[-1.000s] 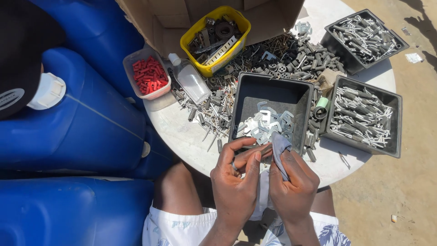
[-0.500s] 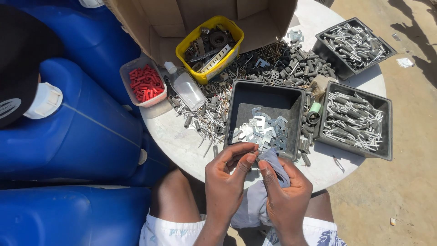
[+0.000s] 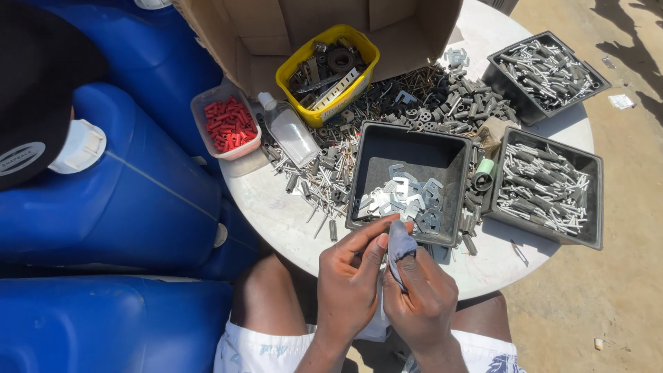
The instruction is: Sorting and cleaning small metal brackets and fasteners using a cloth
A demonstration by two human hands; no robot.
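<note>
My left hand [image 3: 351,282] and my right hand [image 3: 423,297] meet above my lap at the near edge of a round white table [image 3: 276,207]. The right hand grips a small grey cloth [image 3: 399,243]. The left hand's fingers pinch against that cloth; whatever small part they hold is hidden. Just beyond the hands stands a black tray [image 3: 409,178] with several flat silver metal brackets [image 3: 409,199] lying in it.
Two more black trays of silver screws [image 3: 545,188] [image 3: 545,69] stand at right. A yellow tub of parts [image 3: 328,65], a red-plug tub [image 3: 226,124], a small clear bottle [image 3: 290,131], loose hardware [image 3: 428,97] and a cardboard box [image 3: 311,21] fill the table. Blue jerrycans [image 3: 124,200] crowd the left.
The hands stayed together on the cloth while shifting slightly right and closer to the tray's near rim. The view has tilted a little; the table things have not moved.
</note>
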